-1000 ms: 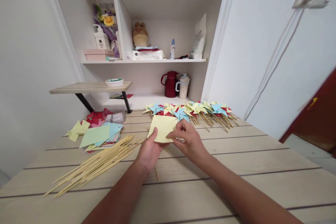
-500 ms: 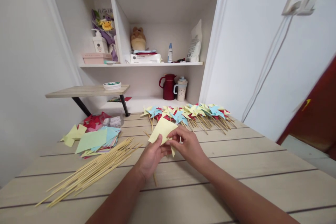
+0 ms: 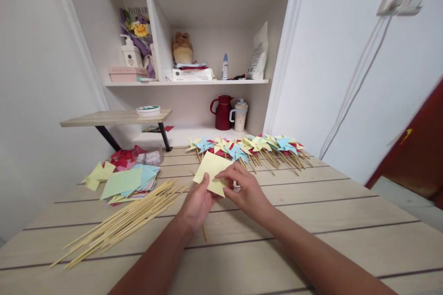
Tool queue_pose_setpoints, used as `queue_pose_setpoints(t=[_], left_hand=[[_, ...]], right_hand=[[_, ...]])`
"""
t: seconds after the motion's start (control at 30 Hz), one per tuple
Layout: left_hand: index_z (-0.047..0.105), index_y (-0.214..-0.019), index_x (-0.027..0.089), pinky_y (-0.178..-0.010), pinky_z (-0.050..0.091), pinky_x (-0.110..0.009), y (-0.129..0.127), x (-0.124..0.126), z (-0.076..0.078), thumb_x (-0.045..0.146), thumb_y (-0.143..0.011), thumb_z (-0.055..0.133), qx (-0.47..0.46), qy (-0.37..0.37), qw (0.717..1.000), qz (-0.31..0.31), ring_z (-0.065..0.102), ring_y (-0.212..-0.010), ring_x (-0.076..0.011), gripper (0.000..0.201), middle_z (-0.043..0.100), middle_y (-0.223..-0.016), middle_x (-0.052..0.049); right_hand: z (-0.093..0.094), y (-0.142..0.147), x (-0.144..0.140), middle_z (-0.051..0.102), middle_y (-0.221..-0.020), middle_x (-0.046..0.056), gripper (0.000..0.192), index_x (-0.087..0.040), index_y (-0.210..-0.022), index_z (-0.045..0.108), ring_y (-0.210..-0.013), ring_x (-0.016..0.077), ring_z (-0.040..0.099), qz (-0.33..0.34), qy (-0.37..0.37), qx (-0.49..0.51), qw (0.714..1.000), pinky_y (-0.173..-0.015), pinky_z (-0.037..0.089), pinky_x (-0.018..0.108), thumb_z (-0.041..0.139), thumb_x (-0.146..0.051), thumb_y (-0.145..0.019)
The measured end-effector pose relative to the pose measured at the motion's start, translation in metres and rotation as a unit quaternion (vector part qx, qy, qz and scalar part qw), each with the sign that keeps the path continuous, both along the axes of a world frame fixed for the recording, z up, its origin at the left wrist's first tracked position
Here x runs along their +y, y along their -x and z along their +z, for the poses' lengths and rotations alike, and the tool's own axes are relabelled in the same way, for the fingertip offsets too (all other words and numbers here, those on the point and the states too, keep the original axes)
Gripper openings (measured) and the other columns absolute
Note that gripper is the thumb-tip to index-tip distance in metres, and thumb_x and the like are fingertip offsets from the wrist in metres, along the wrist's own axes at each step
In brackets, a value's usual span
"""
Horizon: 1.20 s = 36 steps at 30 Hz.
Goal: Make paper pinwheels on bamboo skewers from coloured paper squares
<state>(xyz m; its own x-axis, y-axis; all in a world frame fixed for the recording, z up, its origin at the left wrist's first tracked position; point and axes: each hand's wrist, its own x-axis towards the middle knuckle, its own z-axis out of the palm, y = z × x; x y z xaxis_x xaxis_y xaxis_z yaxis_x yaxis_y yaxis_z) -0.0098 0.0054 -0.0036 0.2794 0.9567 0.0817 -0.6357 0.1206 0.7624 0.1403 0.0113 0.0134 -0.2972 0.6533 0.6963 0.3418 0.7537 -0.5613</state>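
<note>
Both hands hold a yellow paper just above the table, near its middle. The left hand pinches the paper's lower left edge, thumb on top. The right hand pinches the right side, fingers curled over a fold, though the fold itself is hard to make out. Skewers lie to the left, finished pinwheels behind, and paper sheets at far left.

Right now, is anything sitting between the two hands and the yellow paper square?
Nothing visible does. The left hand and the right hand both already pinch the yellow paper square directly, above the table. The loose bamboo sticks lie off to the left.
</note>
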Motion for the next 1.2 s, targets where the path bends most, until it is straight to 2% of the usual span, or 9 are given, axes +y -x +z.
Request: queue_pose_setpoints(t=[0.1, 0.27, 0.47, 0.63, 0.77, 0.87, 1.03, 1.2], left_hand=[[0.058, -0.128, 0.019, -0.087, 0.047, -0.035, 0.001, 0.001, -0.001, 0.045, -0.09, 0.057, -0.009, -0.003, 1.0, 0.0, 0.063, -0.104, -0.0233, 0.046, 0.067, -0.122, -0.011], [0.059, -0.128, 0.017, -0.087, 0.046, -0.035, 0.003, 0.0, -0.002, 0.05, -0.09, 0.054, 0.016, 0.012, 1.0, -0.019, 0.065, -0.096, -0.0227, 0.051, 0.068, -0.12, -0.014], [0.059, -0.129, 0.019, -0.089, 0.044, -0.036, 0.003, -0.001, -0.001, 0.054, -0.089, 0.053, 0.029, -0.005, 0.998, -0.063, 0.065, -0.1, -0.0245, 0.054, 0.067, -0.123, -0.013], [0.059, -0.127, 0.017, -0.087, 0.044, -0.035, 0.004, -0.002, -0.002, 0.056, -0.091, 0.047, 0.064, -0.031, 0.994, -0.083, 0.064, -0.102, -0.0253, 0.055, 0.068, -0.119, -0.015], [0.065, -0.118, 0.019, -0.086, 0.045, -0.035, 0.004, -0.006, -0.002, 0.039, -0.088, 0.061, 0.104, -0.064, 0.99, -0.076, 0.065, -0.097, -0.0236, 0.036, 0.07, -0.113, -0.013], [0.068, -0.113, 0.021, -0.086, 0.047, -0.034, 0.002, -0.009, -0.002, 0.029, -0.084, 0.068, 0.122, -0.081, 0.988, -0.05, 0.065, -0.095, -0.0226, 0.03, 0.07, -0.111, -0.011], [0.074, -0.101, 0.017, -0.086, 0.049, -0.037, -0.001, -0.008, -0.005, 0.032, -0.084, 0.066, 0.157, -0.079, 0.984, 0.006, 0.066, -0.089, -0.0238, 0.024, 0.074, -0.1, -0.011], [0.076, -0.095, 0.012, -0.094, 0.046, -0.042, -0.002, -0.006, -0.009, 0.038, -0.085, 0.064, 0.19, -0.079, 0.979, 0.0, 0.066, -0.09, -0.0269, 0.03, 0.075, -0.091, -0.013]], right_hand=[[-0.001, 0.002, -0.002, 0.054, -0.084, 0.002, 0.028, -0.023, -0.089, 0.07, -0.072, 0.0152, 0.054, 0.004, -0.006, 0.004, 1.0, -0.063, 0.045, 0.027, 0.059, 0.0, -0.076], [-0.002, 0.002, 0.003, 0.058, -0.076, 0.002, 0.011, -0.022, -0.074, 0.07, -0.071, 0.0165, 0.055, -0.035, 0.009, 0.037, 0.999, -0.063, 0.045, 0.029, 0.066, -0.014, -0.082], [-0.003, 0.001, 0.008, 0.06, -0.069, 0.002, 0.012, -0.02, -0.067, 0.068, -0.067, 0.0167, 0.053, -0.071, 0.043, 0.051, 0.995, -0.059, 0.042, 0.029, 0.07, -0.018, -0.078], [-0.003, 0.001, 0.009, 0.057, -0.072, 0.002, 0.015, -0.02, -0.065, 0.063, -0.067, 0.0168, 0.053, -0.079, 0.074, 0.085, 0.99, -0.057, 0.044, 0.029, 0.07, -0.022, -0.078], [-0.005, 0.0, 0.01, 0.057, -0.074, 0.002, 0.013, -0.02, -0.066, 0.063, -0.07, 0.0178, 0.055, -0.076, 0.094, 0.105, 0.987, -0.059, 0.046, 0.03, 0.068, -0.023, -0.078], [-0.005, 0.001, 0.01, 0.057, -0.074, 0.002, 0.013, -0.02, -0.066, 0.064, -0.071, 0.0183, 0.056, -0.083, 0.097, 0.109, 0.986, -0.06, 0.048, 0.031, 0.069, -0.023, -0.078], [-0.003, 0.002, 0.007, 0.056, -0.074, 0.003, 0.013, -0.02, -0.066, 0.065, -0.069, 0.0184, 0.055, -0.075, 0.117, 0.117, 0.983, -0.052, 0.047, 0.029, 0.071, -0.024, -0.076], [-0.002, 0.001, 0.006, 0.058, -0.075, 0.003, 0.007, -0.02, -0.07, 0.067, -0.068, 0.0178, 0.054, -0.101, 0.097, 0.095, 0.986, -0.058, 0.047, 0.03, 0.07, -0.022, -0.076]])
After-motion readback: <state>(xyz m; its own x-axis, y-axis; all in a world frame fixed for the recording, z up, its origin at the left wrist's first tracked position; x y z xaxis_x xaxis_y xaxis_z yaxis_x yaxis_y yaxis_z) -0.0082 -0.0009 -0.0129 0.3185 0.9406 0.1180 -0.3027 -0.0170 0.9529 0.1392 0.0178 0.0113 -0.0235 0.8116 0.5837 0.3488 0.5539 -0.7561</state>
